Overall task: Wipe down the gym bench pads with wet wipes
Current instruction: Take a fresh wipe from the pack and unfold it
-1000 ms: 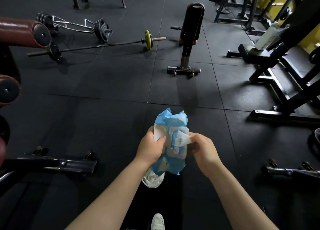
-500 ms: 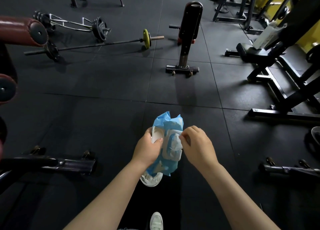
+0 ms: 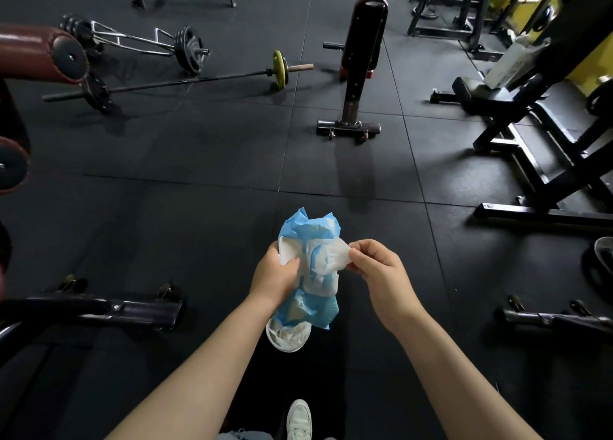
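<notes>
Crinkly blue wipe pack [image 3: 311,310] in left hand's [image 3: 273,275] curled fingers, right hand's [image 3: 376,268] fingers pinching seemingly damp white wipe [image 3: 333,257].

Single head-worn wide-angle view, looking forward and down — hands close below, gym floor [image 3: 199,161] beyond

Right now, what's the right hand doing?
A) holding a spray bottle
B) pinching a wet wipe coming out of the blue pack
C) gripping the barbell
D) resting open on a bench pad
B: the right hand pinches the white wet wipe at the opening of the blue wipes pack, which the left hand grips; the barbell lies untouched on the floor.
</notes>
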Motion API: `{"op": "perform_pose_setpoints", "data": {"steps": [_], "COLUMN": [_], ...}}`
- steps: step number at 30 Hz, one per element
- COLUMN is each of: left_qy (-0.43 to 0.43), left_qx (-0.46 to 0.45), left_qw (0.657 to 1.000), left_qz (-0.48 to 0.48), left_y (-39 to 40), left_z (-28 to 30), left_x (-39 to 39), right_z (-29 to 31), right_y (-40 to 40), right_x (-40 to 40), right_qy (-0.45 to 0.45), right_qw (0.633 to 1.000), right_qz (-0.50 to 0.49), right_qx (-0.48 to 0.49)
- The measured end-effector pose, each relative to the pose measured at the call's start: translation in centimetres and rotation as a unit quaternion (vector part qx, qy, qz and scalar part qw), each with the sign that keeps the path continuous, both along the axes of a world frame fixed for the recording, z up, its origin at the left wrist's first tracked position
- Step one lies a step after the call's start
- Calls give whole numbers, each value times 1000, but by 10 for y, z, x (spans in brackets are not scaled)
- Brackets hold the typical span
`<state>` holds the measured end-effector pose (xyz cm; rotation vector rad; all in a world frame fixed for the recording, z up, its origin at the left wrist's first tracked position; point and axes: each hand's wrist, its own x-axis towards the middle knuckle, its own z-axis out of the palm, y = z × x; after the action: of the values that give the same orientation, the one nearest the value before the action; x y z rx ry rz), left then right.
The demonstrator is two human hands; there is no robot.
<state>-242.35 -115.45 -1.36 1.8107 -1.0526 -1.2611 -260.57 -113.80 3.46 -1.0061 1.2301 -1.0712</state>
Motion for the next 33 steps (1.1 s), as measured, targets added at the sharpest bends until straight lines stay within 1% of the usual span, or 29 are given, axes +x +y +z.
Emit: {"op": "perform_pose_setpoints", "data": {"steps": [4,6,7,9,11,13,15,18,19,21,23,24,25,26,28,31,33], "left_qy": [-20,-31,-29,-10,37,91,128,169,174,185,194,198,200,200,199,201,204], "left_qx": [27,56,67,76,70,53,34,12,9,5,5,6,6,6,5,4,5], "left_qw": [999,998,997,996,995,992,989,984,984,982,981,980,979,980,980,980,979], "left_qz": [10,30,38,52,64,71,68,51,46,34,25,25,25,23,11,-8,-16], "left_y": [-1,3,6,10,12,10,8,6,6,5,4,4,4,4,4,7,9], "left_z": [-7,-15,-20,-28,-29,-24,-15,-6,-4,-1,1,2,3,4,6,6,5], "left_x": [4,13,18,25,27,26,25,26,27,27,27,26,25,25,24,23,23], "right_z": [23,41,48,51,42,26,6,-16,-20,-22,-22,-23,-24,-24,-24,-24,-24], "right_y": [-2,-10,-15,-24,-27,-26,-22,-17,-16,-12,-7,-7,-6,-6,-8,-9,-10], "right_x": [-4,-15,-21,-29,-31,-33,-32,-21,-16,-6,1,2,4,6,8,12,12], "right_qy": [-88,-97,-77,-7,68,135,175,199,213,249,271,285,300,314,322,283,275], "right_qw": [995,993,995,998,997,991,984,978,974,961,942,930,921,919,927,950,957], "right_qz": [-19,-22,-10,16,12,-14,-30,-23,-3,72,178,220,240,233,188,128,92], "right_qx": [-42,-64,-70,-55,-23,-12,3,63,83,93,82,75,66,56,39,25,22]}}
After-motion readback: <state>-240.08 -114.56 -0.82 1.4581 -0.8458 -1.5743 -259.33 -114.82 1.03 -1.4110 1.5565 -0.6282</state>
